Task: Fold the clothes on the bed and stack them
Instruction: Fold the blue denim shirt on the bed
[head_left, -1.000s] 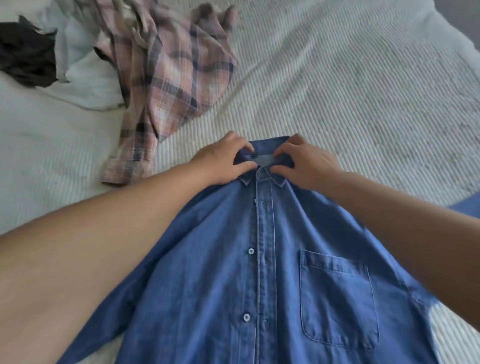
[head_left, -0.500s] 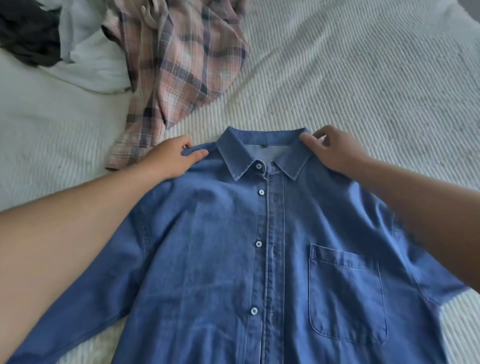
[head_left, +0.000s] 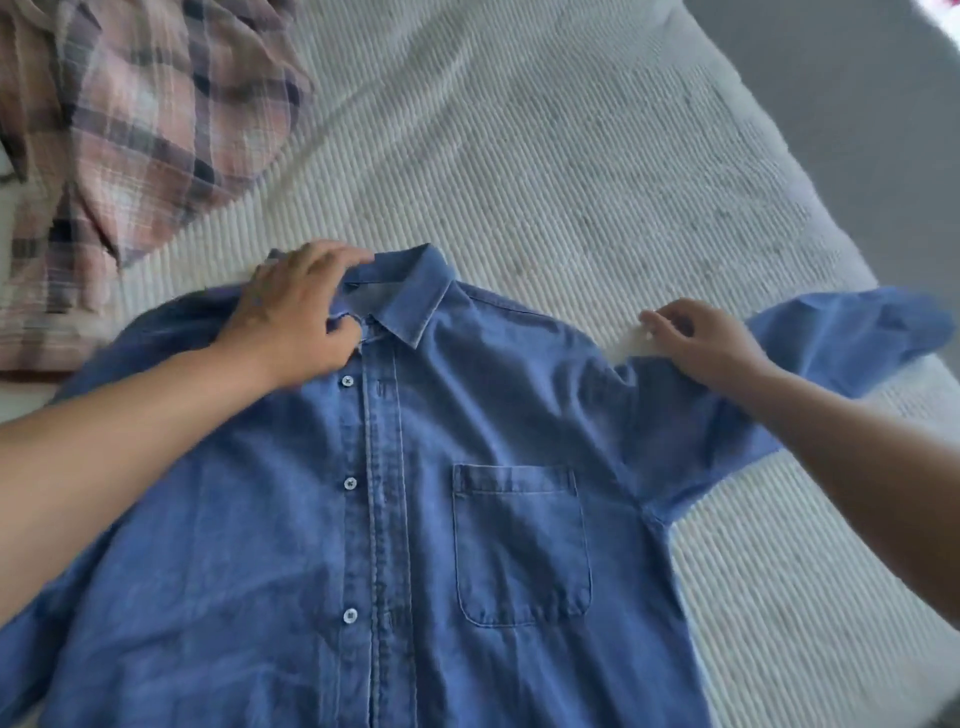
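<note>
Denim shirt (head_left: 467, 519) lies front-up on the bed (head_left: 597, 182), buttoned, collar (head_left: 415, 291) toward the far side, chest pocket (head_left: 522, 543) on the right half of the view. Body mostly flat; hem runs out of frame at the bottom. Left hand (head_left: 296, 317) sits on the left side of the collar, fingers curled over the collar edge, thumb down by the top of the placket: it grips the collar fabric there. Right hand (head_left: 706, 343) is at the right shoulder seam, where the sleeve (head_left: 841, 338) starts; fingers bent and bunched on the fabric edge, looks like a pinch on the cloth, though the fingertips are blurred. The sleeve spreads out to the right across the bedcover, rumpled, its end near the bed's edge. The left sleeve goes down and off the bottom left corner, partly under the left forearm. Plaid shirt (head_left: 135, 135) is crumpled at the top left, unfolded, just beside the denim shirt's left shoulder; can't tell if they touch.
</note>
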